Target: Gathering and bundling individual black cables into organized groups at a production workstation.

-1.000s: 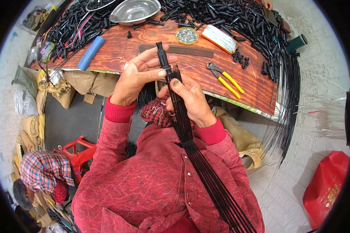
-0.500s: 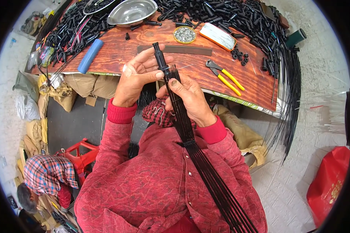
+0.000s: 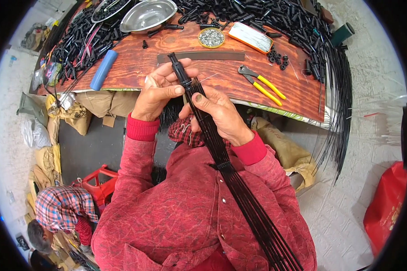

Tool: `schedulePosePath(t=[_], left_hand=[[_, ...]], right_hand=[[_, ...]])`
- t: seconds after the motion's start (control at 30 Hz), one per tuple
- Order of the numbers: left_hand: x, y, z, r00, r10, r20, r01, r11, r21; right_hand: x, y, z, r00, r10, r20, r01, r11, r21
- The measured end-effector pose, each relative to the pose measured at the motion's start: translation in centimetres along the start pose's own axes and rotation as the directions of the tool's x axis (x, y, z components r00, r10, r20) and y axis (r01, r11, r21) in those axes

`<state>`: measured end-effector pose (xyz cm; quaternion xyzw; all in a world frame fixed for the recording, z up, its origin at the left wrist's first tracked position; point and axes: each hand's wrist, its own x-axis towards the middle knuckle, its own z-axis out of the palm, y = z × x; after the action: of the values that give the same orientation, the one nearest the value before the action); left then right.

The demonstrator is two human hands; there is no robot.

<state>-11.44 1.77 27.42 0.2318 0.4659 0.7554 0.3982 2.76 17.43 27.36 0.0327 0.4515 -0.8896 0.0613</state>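
My left hand [image 3: 154, 95] is closed on a black plastic tube with a narrow neck, like an umbrella runner [image 3: 180, 72], its fingers behind and the thumb at the lower end. My right hand [image 3: 221, 115] grips a bundle of thin black umbrella ribs [image 3: 215, 140], with the thumb across their upper ends beside the runner. A thin pale wire [image 3: 209, 77] sticks out to the right from where runner and ribs meet. Lower down, a dark band [image 3: 223, 165] circles the bundle, and the ribs run down across my red jacket.
Yellow-handled pincers [image 3: 262, 86], a dish of small metal bits [image 3: 211, 38], a white tray [image 3: 251, 37], a steel bowl [image 3: 149, 16] and a blue roll [image 3: 104, 70] lie on the wooden table [image 3: 167, 45]. Black runners [image 3: 262, 13] heap behind. Another person [image 3: 65, 207] bends at lower left.
The runner's top has tipped slightly left and down, with both hands keeping their grips. The whole view has shifted a little.
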Motion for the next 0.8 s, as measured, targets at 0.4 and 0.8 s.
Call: schedulePosePath(t=[0.4, 0.8], left_hand=[[0.8, -1.0, 0.4, 0.999, 0.032, 0.036, -0.029, 0.997, -0.077], [-2.3, 0.1, 3.8, 0.944, 0.281, 0.175, -0.330, 0.830, 0.450]], right_hand=[[0.5, 0.0, -0.4, 1.000, -0.027, 0.001, 0.026, 0.995, 0.095], [9.6, -1.7, -4.3, 0.844, -0.387, -0.370, 0.404, 0.914, -0.034]])
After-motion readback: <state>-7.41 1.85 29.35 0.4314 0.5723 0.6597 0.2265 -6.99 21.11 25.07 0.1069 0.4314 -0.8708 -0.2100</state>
